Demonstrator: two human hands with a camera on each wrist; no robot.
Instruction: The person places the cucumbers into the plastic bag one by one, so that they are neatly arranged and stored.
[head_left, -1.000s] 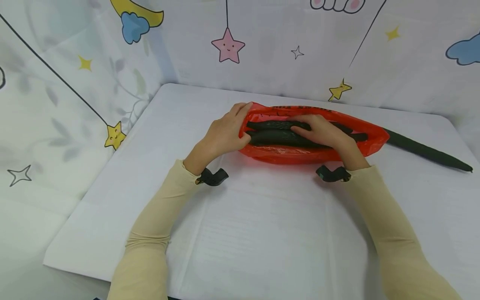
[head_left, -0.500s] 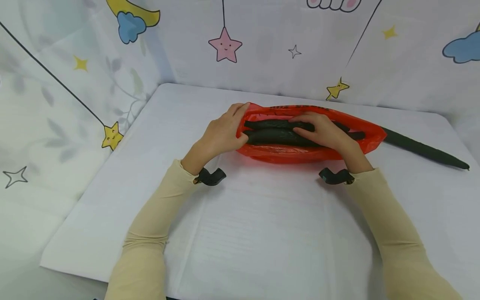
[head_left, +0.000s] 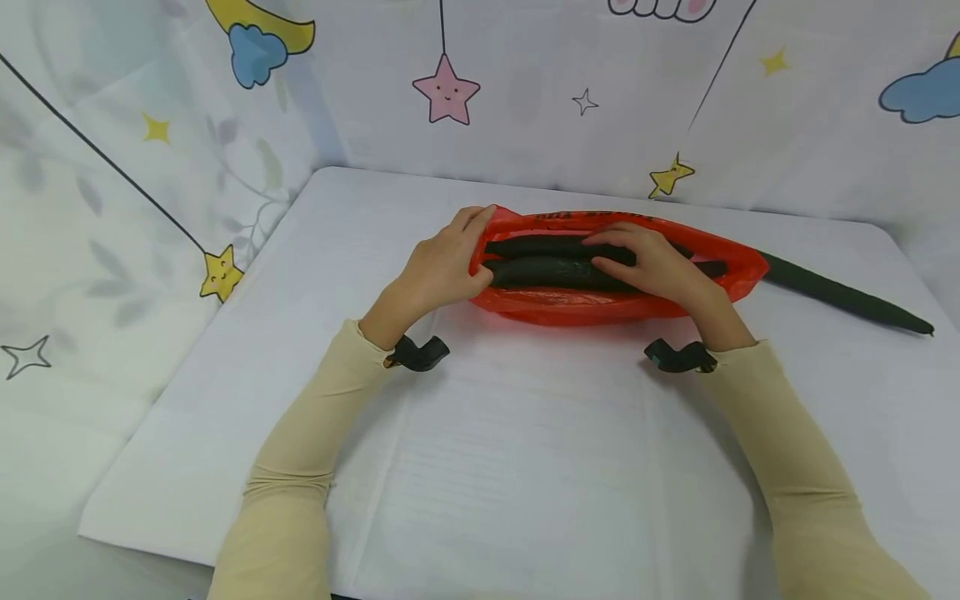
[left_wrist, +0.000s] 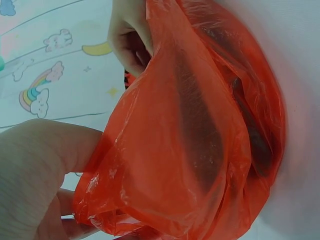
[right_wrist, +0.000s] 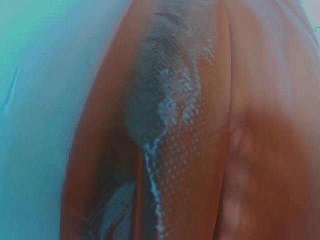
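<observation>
A red plastic bag (head_left: pixel 577 312) lies on its side along the table, its long mouth turned up. Inside are several dark green cucumbers, among them a back one (head_left: pixel 534 245) and a front one (head_left: pixel 551 273). My left hand (head_left: pixel 444 263) pinches the bag's left end, thumb toward the front; the left wrist view shows the film (left_wrist: pixel 150 145) stretched from those fingers. Reaching into the mouth, my right hand (head_left: pixel 654 263) grips the back cucumber between thumb and fingers. The right wrist view is filled by blurred red film (right_wrist: pixel 195 165) over dark cucumber shapes.
Another long cucumber (head_left: pixel 847 292) reaches out to the right from behind the bag's right end. The white table (head_left: pixel 510 450) backs onto a printed cloth (head_left: pixel 525 142) with stars and clouds. Dark wrist mounts (head_left: pixel 418 353) jut inward from both sleeves.
My right hand has slid slightly right along the cucumbers, and the back cucumber has turned a little. The left hand keeps its hold on the bag's end. The head view has shifted slightly.
</observation>
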